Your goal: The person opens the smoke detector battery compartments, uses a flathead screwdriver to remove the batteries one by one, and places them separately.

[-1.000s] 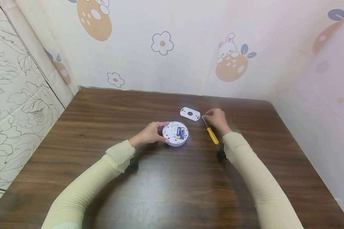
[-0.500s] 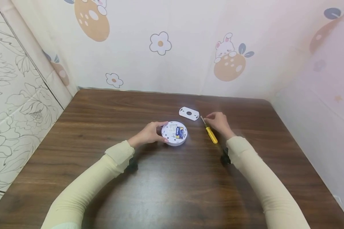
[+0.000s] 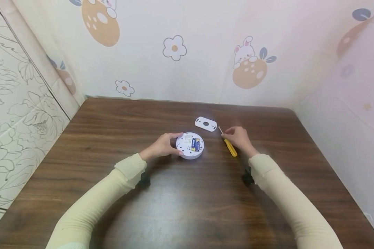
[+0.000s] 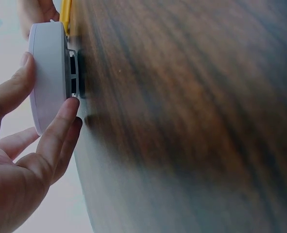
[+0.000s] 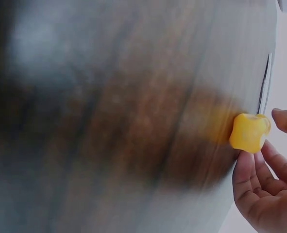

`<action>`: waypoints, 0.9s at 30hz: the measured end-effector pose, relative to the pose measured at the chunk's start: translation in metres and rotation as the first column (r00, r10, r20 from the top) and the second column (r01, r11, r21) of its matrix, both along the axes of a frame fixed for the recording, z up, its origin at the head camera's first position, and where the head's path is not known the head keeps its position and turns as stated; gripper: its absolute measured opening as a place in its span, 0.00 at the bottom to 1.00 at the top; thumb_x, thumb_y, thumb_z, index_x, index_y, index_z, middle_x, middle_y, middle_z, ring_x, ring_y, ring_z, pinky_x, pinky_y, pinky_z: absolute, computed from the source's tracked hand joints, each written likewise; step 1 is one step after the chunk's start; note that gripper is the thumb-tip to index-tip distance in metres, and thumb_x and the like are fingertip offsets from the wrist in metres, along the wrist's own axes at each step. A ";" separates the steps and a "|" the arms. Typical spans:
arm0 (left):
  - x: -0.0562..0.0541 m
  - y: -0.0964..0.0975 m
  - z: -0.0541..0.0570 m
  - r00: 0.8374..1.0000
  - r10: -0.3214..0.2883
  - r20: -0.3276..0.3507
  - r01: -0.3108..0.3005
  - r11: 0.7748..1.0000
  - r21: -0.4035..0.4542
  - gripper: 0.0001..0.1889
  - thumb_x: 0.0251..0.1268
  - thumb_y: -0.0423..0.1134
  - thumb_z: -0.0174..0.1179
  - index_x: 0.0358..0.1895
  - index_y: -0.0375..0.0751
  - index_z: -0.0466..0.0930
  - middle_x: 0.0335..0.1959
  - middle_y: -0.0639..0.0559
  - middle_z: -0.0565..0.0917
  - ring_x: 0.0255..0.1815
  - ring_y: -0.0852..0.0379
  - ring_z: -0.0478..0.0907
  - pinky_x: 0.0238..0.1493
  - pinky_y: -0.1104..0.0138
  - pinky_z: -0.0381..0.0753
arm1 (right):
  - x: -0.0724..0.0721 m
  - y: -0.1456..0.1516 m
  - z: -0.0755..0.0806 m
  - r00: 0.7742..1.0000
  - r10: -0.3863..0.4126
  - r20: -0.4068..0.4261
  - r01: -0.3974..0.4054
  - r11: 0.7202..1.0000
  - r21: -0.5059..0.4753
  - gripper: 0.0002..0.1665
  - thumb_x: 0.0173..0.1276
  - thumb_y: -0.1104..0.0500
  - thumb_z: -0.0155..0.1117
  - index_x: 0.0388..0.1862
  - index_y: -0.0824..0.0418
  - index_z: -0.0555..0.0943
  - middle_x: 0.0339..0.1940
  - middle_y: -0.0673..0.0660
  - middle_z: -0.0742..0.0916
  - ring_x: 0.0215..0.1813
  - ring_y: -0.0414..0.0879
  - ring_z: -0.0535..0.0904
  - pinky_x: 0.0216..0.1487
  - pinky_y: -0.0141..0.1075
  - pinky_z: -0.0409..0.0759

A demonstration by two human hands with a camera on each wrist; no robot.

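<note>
A round white smoke alarm (image 3: 187,154), its back with a blue-and-yellow battery (image 3: 195,145) facing up, is at mid table. My left hand (image 3: 163,144) grips its left edge; in the left wrist view the thumb lies on the top face and fingers (image 4: 60,127) curl beneath, by a slotted part. A yellow-handled screwdriver (image 3: 230,148) lies to the right, metal tip pointing away. My right hand (image 3: 238,137) is at it, fingertips at the front of the handle. In the right wrist view the thumb (image 5: 286,121) stands slightly off the yellow handle (image 5: 247,133).
A white mounting plate (image 3: 201,123) with a dark centre hole lies behind the alarm, near the screwdriver's tip. The dark wood table (image 3: 137,114) ends at a patterned cloth (image 3: 205,69) behind and at the sides.
My right hand has moved back towards me, from the screwdriver's tip along the shaft to its handle. The left hand keeps the smoke alarm in place.
</note>
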State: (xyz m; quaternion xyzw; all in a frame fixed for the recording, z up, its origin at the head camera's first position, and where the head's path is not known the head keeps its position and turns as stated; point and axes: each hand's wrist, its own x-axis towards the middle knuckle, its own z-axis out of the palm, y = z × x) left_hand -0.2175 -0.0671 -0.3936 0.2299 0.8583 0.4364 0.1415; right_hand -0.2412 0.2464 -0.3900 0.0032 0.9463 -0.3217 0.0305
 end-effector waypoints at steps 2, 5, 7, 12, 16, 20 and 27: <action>0.000 0.000 0.000 1.000 0.000 -0.004 0.000 1.000 0.001 0.43 0.48 0.37 0.75 0.69 0.34 0.64 0.67 0.40 0.68 0.65 0.46 0.67 0.66 0.54 0.67 | 0.002 0.000 0.000 1.000 0.003 0.006 -0.003 1.000 0.005 0.24 0.66 0.55 0.64 0.49 0.75 0.78 0.48 0.71 0.81 0.45 0.60 0.77 0.49 0.49 0.79; 0.000 0.000 0.000 1.000 0.007 -0.005 -0.007 1.000 -0.003 0.43 0.48 0.37 0.75 0.69 0.34 0.64 0.67 0.40 0.69 0.64 0.46 0.68 0.66 0.54 0.67 | 0.005 0.000 0.001 1.000 0.009 0.000 -0.009 1.000 0.012 0.24 0.66 0.55 0.64 0.49 0.75 0.78 0.47 0.71 0.82 0.45 0.60 0.77 0.49 0.50 0.79; 0.001 0.000 0.001 1.000 0.013 0.000 -0.013 1.000 -0.005 0.42 0.48 0.37 0.75 0.69 0.34 0.64 0.67 0.40 0.69 0.64 0.46 0.68 0.66 0.54 0.67 | 0.008 0.000 0.001 1.000 0.013 -0.003 -0.013 1.000 0.018 0.24 0.66 0.55 0.64 0.49 0.75 0.78 0.46 0.71 0.82 0.44 0.60 0.77 0.48 0.50 0.79; 0.002 0.001 0.003 0.999 0.021 0.026 -0.021 1.000 0.002 0.43 0.48 0.36 0.75 0.69 0.35 0.64 0.67 0.41 0.68 0.65 0.46 0.67 0.66 0.54 0.67 | 0.011 0.002 0.000 1.000 0.023 -0.012 -0.022 0.998 0.051 0.25 0.65 0.54 0.65 0.49 0.75 0.78 0.43 0.70 0.82 0.40 0.57 0.77 0.43 0.46 0.80; 0.003 0.001 0.004 0.999 0.020 0.027 -0.020 1.000 0.001 0.43 0.48 0.36 0.75 0.69 0.35 0.64 0.67 0.41 0.68 0.65 0.46 0.67 0.66 0.54 0.67 | 0.015 0.003 -0.001 1.000 0.017 0.001 -0.017 0.998 0.063 0.27 0.65 0.53 0.65 0.51 0.75 0.77 0.42 0.68 0.81 0.39 0.56 0.76 0.41 0.44 0.80; 0.002 0.001 0.003 1.000 0.017 0.018 -0.017 1.000 0.002 0.43 0.48 0.36 0.75 0.69 0.35 0.64 0.67 0.41 0.68 0.65 0.46 0.67 0.66 0.54 0.67 | 0.020 0.004 0.000 1.000 0.001 0.018 -0.002 0.997 0.076 0.31 0.63 0.52 0.66 0.53 0.76 0.76 0.45 0.70 0.81 0.41 0.57 0.76 0.43 0.45 0.81; 0.002 0.000 0.001 1.000 0.023 0.019 -0.023 1.000 0.000 0.43 0.48 0.37 0.75 0.69 0.36 0.64 0.67 0.41 0.68 0.64 0.46 0.68 0.66 0.54 0.67 | 0.029 -0.001 0.003 0.999 -0.024 0.035 0.020 0.994 0.111 0.30 0.61 0.50 0.68 0.49 0.77 0.78 0.46 0.71 0.82 0.39 0.57 0.77 0.41 0.44 0.82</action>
